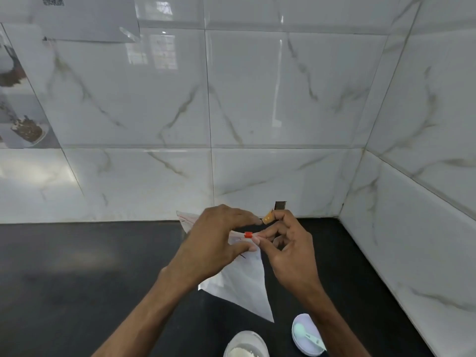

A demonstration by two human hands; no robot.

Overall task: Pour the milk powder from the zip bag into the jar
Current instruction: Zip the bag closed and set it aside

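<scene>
Black stone countertop (77, 266) runs from the near edge to a white, grey-veined tiled wall (257, 99) at the far side and on the right. We find the zip bag (242, 284) in the middle of the scene, held over the countertop. Its clear body tapers to a corner pointing near and right. We cannot tell whether that corner touches the stone, nor how much powder the bag holds. The left hand (219, 238) covers the bag's upper part, fingers curved over the top edge and thumb beneath, gripping the plastic between them. The right hand (291, 248) is curled, its fingertips pinching the top edge just right of the red slider (247, 235), which sits on the zip track between the two hands. A small orange-tan piece (268, 218) shows at the right index finger, touching the left index fingertip; we cannot tell what it is. The jar (247, 335) stands open at the near edge, nearer than the bag and apart from it, with white powder visible inside. Just right of the jar lies a pale round lid (304, 320) with a mint-green spoon (300, 330) resting on it. A sheet of paper (90, 19) is fixed to the wall at the far left.
</scene>
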